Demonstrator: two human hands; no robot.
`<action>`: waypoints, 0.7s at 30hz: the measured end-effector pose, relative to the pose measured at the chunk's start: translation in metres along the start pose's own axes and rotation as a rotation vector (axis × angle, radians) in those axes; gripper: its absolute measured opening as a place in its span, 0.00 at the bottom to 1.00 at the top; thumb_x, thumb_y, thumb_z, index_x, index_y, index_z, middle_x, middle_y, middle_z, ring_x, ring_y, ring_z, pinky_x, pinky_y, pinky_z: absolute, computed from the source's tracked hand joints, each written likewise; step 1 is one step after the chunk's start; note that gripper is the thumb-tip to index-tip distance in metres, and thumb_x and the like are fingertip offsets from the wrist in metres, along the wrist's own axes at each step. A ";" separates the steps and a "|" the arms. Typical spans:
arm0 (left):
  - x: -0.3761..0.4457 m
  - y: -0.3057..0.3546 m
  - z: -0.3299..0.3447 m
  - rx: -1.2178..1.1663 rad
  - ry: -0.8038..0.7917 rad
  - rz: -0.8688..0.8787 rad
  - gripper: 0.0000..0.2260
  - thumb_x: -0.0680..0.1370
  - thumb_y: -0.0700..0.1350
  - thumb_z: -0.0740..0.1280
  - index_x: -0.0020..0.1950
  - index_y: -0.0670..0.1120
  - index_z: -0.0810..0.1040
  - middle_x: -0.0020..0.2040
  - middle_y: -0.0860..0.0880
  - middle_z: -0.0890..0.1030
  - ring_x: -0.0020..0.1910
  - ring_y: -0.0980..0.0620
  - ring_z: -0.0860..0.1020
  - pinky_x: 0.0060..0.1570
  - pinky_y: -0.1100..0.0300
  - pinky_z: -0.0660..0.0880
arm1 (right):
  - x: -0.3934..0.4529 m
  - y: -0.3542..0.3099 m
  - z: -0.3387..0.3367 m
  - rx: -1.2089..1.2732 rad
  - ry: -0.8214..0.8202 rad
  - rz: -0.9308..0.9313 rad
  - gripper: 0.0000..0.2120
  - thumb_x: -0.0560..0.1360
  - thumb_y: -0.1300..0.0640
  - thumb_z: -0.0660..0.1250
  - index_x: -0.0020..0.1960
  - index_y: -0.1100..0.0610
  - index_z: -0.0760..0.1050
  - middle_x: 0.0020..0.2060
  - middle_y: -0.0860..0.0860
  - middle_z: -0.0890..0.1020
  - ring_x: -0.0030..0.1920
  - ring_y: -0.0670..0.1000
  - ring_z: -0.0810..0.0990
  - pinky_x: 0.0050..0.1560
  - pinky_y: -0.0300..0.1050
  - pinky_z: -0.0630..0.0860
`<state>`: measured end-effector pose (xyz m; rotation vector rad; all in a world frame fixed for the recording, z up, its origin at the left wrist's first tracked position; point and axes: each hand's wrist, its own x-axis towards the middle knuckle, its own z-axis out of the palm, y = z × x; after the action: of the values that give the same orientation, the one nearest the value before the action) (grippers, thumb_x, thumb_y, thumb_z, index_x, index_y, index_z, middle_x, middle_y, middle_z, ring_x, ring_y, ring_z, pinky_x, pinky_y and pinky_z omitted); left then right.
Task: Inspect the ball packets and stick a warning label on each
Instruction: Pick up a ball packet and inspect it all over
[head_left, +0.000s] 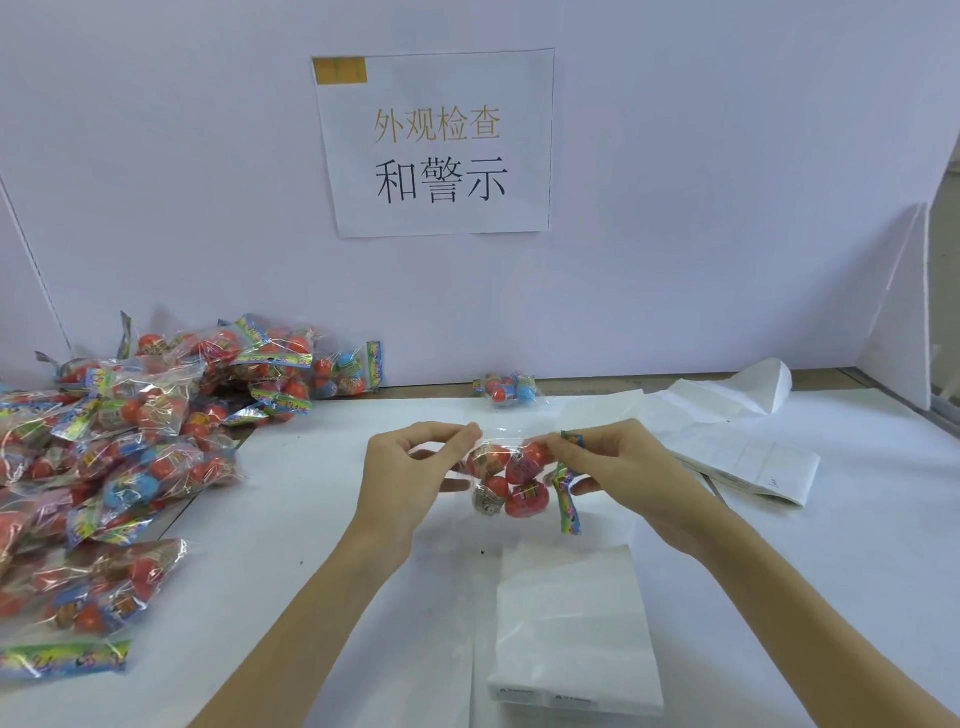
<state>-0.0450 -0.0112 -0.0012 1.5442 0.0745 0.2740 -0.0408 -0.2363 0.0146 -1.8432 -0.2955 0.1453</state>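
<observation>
Both the left hand (410, 467) and right hand (618, 467) pinch a ball packet (506, 480) above the white desk (363, 597); beyond them, a wall sign (436, 143); probably label sheets (571, 623) nearer

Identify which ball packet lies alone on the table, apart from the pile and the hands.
The small packet by the back wall, below the paper sign; the others are heaped at left or held.

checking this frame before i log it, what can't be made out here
- Packet held between the left hand and right hand, head view: whether a warning label is on it; glare and fingers hide it.
- Label sheets near the bottom edge: print too small to read.
- Pile of packets at left: cut off by the frame edge, so no count.
- Lone packet by the wall: too small to see a label.
</observation>
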 end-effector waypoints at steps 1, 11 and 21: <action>0.001 0.000 0.001 0.013 0.026 0.008 0.02 0.74 0.45 0.79 0.41 0.49 0.89 0.42 0.49 0.88 0.36 0.51 0.85 0.35 0.59 0.82 | 0.000 0.001 0.001 -0.052 0.004 -0.022 0.10 0.83 0.49 0.67 0.53 0.44 0.88 0.46 0.43 0.89 0.42 0.39 0.83 0.47 0.36 0.81; -0.008 -0.008 0.004 0.076 -0.082 0.294 0.05 0.76 0.43 0.77 0.48 0.53 0.89 0.49 0.53 0.87 0.49 0.49 0.86 0.50 0.56 0.84 | -0.001 0.005 0.001 -0.016 0.255 0.011 0.13 0.82 0.50 0.68 0.43 0.50 0.87 0.31 0.53 0.85 0.28 0.49 0.79 0.32 0.36 0.74; -0.011 -0.004 -0.002 0.524 -0.335 0.734 0.12 0.75 0.46 0.78 0.57 0.56 0.87 0.74 0.52 0.69 0.75 0.54 0.70 0.73 0.62 0.68 | -0.001 -0.004 0.008 0.435 0.241 -0.015 0.15 0.79 0.50 0.72 0.60 0.59 0.78 0.49 0.64 0.87 0.49 0.59 0.88 0.53 0.49 0.85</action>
<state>-0.0552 -0.0114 -0.0061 2.0774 -0.7499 0.5998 -0.0441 -0.2278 0.0156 -1.4084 -0.0975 -0.0239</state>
